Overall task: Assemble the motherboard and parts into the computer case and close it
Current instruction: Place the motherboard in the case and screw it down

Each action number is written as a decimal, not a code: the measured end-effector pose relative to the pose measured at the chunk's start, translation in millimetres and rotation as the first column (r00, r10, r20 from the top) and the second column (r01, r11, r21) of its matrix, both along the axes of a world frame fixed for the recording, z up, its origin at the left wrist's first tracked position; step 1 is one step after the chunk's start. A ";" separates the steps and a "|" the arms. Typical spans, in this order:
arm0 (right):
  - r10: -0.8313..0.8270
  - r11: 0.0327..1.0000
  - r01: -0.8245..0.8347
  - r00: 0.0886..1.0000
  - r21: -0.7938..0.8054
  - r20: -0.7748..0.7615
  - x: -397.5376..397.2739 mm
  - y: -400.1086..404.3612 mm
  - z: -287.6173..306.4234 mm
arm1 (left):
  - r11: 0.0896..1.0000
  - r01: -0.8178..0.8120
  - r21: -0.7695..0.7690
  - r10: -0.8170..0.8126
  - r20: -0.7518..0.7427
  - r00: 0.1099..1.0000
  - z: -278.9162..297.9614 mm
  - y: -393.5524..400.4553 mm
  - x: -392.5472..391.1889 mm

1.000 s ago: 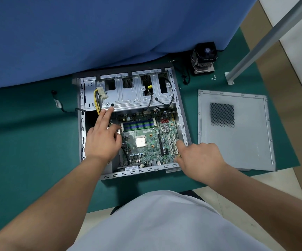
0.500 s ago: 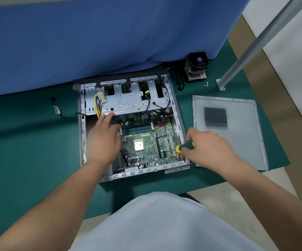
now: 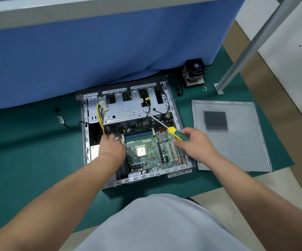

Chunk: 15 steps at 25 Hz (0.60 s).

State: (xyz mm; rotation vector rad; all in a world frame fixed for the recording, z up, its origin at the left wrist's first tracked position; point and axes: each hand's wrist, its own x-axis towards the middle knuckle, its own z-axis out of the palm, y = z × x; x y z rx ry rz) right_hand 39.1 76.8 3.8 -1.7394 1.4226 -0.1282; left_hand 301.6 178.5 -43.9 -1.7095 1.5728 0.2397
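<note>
The right hand (image 3: pixel 193 144) grips a screwdriver (image 3: pixel 178 134) above the motherboard (image 3: pixel 146 147). The left hand (image 3: pixel 111 146) curls at its left edge; whether it holds anything is unclear. The motherboard lies inside the open case (image 3: pixel 85 127); the side panel (image 3: pixel 237 142) lies right.

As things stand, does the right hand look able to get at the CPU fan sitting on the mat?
Probably not straight away: the right hand grips the screwdriver over the computer case. The CPU fan sits uncovered on the mat beyond the case's far right corner.
</note>
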 end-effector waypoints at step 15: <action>0.232 0.812 -0.293 0.956 -0.505 -0.181 39.5 -12.2 -59.2 | 0.988 0.150 0.046 -0.129 -0.302 0.944 13.8 9.8 18.3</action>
